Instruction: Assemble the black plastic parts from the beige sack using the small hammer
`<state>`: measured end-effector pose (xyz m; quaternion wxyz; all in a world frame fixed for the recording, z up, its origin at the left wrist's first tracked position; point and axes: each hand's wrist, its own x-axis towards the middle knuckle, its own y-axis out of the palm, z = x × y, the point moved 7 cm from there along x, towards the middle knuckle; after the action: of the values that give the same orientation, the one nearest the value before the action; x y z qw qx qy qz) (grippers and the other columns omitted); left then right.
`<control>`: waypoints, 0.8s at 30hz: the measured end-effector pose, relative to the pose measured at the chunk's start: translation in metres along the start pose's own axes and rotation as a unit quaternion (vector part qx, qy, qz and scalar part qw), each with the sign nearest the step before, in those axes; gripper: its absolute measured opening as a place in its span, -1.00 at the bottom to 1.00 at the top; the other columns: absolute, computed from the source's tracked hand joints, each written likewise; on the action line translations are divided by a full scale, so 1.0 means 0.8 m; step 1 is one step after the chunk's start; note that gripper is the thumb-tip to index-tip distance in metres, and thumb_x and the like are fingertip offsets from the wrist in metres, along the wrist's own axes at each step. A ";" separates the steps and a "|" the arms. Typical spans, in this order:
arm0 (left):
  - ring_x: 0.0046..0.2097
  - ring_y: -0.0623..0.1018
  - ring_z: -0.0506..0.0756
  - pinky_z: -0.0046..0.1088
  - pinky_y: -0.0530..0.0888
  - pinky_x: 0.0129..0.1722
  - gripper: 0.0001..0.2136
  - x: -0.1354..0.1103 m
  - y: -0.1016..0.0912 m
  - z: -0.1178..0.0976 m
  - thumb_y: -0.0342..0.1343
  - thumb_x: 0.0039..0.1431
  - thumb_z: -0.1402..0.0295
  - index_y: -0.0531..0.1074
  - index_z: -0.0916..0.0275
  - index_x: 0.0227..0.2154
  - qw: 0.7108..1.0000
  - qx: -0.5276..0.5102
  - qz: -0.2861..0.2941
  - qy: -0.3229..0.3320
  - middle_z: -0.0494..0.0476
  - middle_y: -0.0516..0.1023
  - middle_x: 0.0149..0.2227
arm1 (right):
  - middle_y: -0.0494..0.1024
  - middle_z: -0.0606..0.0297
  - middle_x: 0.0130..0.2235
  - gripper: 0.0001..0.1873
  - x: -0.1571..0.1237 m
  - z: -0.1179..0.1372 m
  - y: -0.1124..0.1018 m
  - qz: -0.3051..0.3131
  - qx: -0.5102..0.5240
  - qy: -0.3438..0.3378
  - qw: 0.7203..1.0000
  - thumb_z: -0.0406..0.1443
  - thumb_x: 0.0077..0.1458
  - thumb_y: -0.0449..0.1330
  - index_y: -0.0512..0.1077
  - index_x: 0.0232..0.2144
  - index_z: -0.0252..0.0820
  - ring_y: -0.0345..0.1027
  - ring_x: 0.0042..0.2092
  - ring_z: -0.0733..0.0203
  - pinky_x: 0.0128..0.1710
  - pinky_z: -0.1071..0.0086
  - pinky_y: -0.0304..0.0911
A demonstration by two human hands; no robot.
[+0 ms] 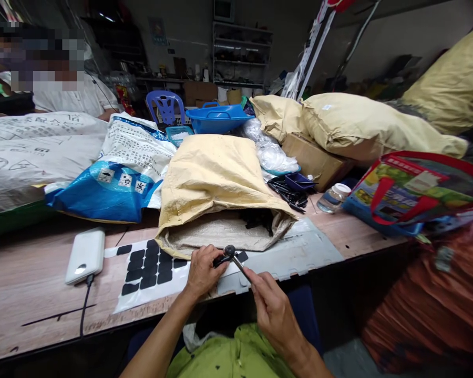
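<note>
My left hand [202, 270] is closed on a small black part [219, 260] at the table's front edge, its exact kind too small to tell. In my right hand [274, 304] is a thin metal rod with a round dark head [239, 263]. The head meets or lies just over the black part; I cannot tell which. Right behind both hands, a yellow woven sack [220, 168] lies with its mouth towards me and dark pieces [260, 220] inside. Beside my left hand is a white sheet with several black rounded-square stickers [150, 265].
A white power bank [85, 254] with a cable lies at left, before a blue-and-white bag [122, 168]. Black slender parts [289, 191], a clear jar [334, 198] and a colourful tote bag [418, 189] stand at right. A person [69, 94] sits across the table.
</note>
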<state>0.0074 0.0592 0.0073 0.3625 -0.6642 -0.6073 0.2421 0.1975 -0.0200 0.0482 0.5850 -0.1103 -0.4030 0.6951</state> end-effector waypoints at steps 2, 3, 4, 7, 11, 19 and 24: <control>-0.09 0.49 0.19 -0.24 0.26 -0.06 -0.83 0.000 -0.001 0.000 0.25 0.19 0.27 0.60 0.09 -0.17 1.000 0.003 -0.004 -0.003 0.07 0.55 -0.24 | 0.48 0.17 -0.20 -0.46 -0.001 0.000 0.004 0.011 -0.005 0.009 1.000 -0.41 0.39 -0.11 0.30 0.32 -0.03 0.45 -0.22 0.18 -0.17 0.36 0.46; -0.09 0.49 0.18 -0.24 0.26 -0.06 -0.83 0.000 -0.001 -0.001 0.25 0.18 0.27 0.60 0.08 -0.16 1.000 0.003 -0.005 -0.004 0.07 0.55 -0.25 | 0.49 0.17 -0.21 -0.48 -0.001 -0.002 0.005 0.011 -0.007 0.015 1.000 -0.40 0.39 -0.11 0.32 0.30 -0.04 0.45 -0.23 0.18 -0.17 0.36 0.45; -0.09 0.49 0.18 -0.24 0.26 -0.06 -0.81 0.000 -0.001 -0.001 0.26 0.17 0.27 0.60 0.07 -0.15 1.000 0.001 -0.006 -0.004 0.06 0.55 -0.25 | 0.49 0.17 -0.20 -0.49 -0.001 -0.004 0.004 0.006 -0.006 0.019 1.000 -0.39 0.40 -0.11 0.34 0.28 -0.05 0.46 -0.22 0.18 -0.16 0.36 0.45; -0.08 0.50 0.18 -0.25 0.26 -0.05 -0.81 0.000 -0.001 -0.003 0.27 0.14 0.28 0.60 0.08 -0.16 1.000 -0.004 -0.008 -0.004 0.05 0.56 -0.25 | 0.52 0.16 -0.15 -0.54 0.008 -0.011 -0.007 -0.021 -0.005 0.017 1.000 -0.37 0.40 -0.07 0.36 0.25 -0.07 0.48 -0.14 0.18 -0.09 0.37 0.43; -0.09 0.50 0.18 -0.24 0.26 -0.05 -0.83 0.000 -0.002 -0.001 0.27 0.14 0.27 0.59 0.11 -0.19 1.000 -0.007 -0.010 -0.008 0.06 0.58 -0.23 | 0.52 0.16 -0.15 -0.55 0.035 -0.031 -0.028 -0.071 -0.092 0.030 0.993 -0.34 0.38 -0.03 0.40 0.23 -0.09 0.47 -0.14 0.14 -0.13 0.33 0.40; -0.05 0.49 0.17 -0.23 0.24 -0.02 -0.74 -0.001 -0.004 0.001 0.00 0.40 0.17 0.59 0.08 -0.14 0.999 -0.042 0.013 0.010 0.08 0.58 -0.19 | 0.46 0.13 -0.23 -0.52 0.074 -0.067 -0.006 -0.063 -0.250 0.032 0.966 -0.46 0.29 0.00 0.50 0.14 -0.09 0.29 -0.16 0.05 -0.14 0.25 0.27; -0.10 0.46 0.15 -0.26 0.23 -0.04 -0.64 -0.001 -0.003 0.001 -0.14 0.47 0.16 0.56 0.11 -0.24 1.000 -0.017 0.018 0.001 0.07 0.54 -0.24 | 0.44 0.11 -0.15 -0.53 0.069 -0.067 0.006 -0.072 -0.283 0.030 0.956 -0.45 0.28 0.04 0.48 0.14 -0.05 0.23 -0.14 0.03 -0.15 0.24 0.18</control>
<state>0.0052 0.0582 0.0086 0.3477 -0.6812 -0.5990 0.2371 0.2119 0.0527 0.0276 0.5898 -0.2631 -0.5727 0.5049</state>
